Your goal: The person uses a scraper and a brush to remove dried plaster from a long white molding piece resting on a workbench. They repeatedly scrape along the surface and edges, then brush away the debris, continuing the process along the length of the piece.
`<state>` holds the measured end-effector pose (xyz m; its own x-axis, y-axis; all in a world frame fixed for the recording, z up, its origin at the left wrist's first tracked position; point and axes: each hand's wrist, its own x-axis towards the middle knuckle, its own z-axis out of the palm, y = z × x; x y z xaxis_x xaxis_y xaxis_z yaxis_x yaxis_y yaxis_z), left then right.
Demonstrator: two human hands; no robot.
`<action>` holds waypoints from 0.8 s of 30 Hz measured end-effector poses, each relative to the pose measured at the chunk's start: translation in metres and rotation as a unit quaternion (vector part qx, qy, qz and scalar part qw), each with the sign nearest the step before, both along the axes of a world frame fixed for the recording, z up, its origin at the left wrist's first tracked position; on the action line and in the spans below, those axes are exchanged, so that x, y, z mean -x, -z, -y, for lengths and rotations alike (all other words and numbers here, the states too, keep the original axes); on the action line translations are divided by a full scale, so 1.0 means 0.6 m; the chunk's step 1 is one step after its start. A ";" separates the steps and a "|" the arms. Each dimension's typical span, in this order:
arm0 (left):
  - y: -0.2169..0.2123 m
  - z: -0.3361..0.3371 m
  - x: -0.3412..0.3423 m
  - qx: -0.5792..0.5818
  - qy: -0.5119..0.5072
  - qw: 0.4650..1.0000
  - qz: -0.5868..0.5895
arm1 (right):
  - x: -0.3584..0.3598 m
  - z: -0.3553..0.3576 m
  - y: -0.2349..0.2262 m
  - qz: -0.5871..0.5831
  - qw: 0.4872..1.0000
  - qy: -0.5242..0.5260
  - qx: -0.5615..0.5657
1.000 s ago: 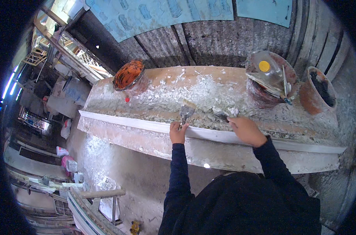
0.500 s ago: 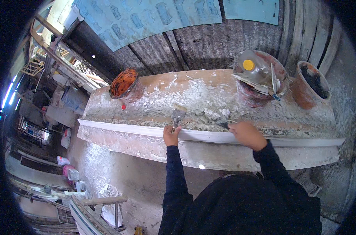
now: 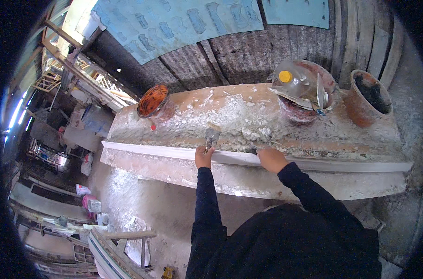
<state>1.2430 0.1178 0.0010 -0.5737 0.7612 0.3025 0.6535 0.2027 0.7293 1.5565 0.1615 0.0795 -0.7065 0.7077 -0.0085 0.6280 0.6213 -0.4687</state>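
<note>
My left hand (image 3: pixel 204 157) is closed round the handle of a flat brush (image 3: pixel 212 135), its grey, plaster-crusted head and pale tip pointing away from me. To its right, my right hand (image 3: pixel 272 160) grips a small dark-bladed spatula (image 3: pixel 252 150), mostly hidden by the fingers. Both hands are at a long white moulding strip (image 3: pixel 151 150), which runs along the near edge of a plaster-covered workbench (image 3: pixel 197 98). Lumps of wet-looking grey-white plaster (image 3: pixel 255 134) lie just beyond the right hand.
An orange-lined bucket (image 3: pixel 154 101) stands on the bench's left part. At the right are a plaster-smeared bucket (image 3: pixel 299 116) with a yellow-capped clear bottle (image 3: pixel 300 83) on it, and a tilted reddish pot (image 3: pixel 359 111). A small red cap (image 3: pixel 153 127) lies near the left bucket.
My right hand has moved left along the strip with the spatula, closer to my left hand. The left hand keeps its grip on the brush. The view has shifted slightly.
</note>
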 end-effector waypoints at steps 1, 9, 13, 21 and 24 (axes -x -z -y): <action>-0.007 -0.005 0.000 0.006 -0.002 1.000 -0.001 | 0.000 -0.005 0.007 -0.022 1.000 0.012 -0.010; -0.001 0.039 0.034 -0.101 -0.032 0.985 0.138 | -0.086 0.041 -0.074 -0.090 0.994 0.014 0.061; -0.003 0.027 0.069 -0.091 -0.078 0.969 0.216 | -0.073 0.055 -0.061 -0.039 0.998 -0.003 0.039; -0.015 0.026 0.146 -0.096 -0.053 0.987 0.116 | 0.075 0.053 -0.021 -0.013 0.998 -0.029 -0.058; -0.021 0.032 0.172 -0.073 -0.028 0.993 0.094 | 0.116 0.057 -0.014 -0.020 0.999 -0.004 -0.041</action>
<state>1.1400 0.0989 0.0137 -0.6706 0.6825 0.2908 0.4941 0.1185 0.8613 1.4867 0.1274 0.0877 -0.7103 0.6996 0.0780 0.6050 0.6634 -0.4404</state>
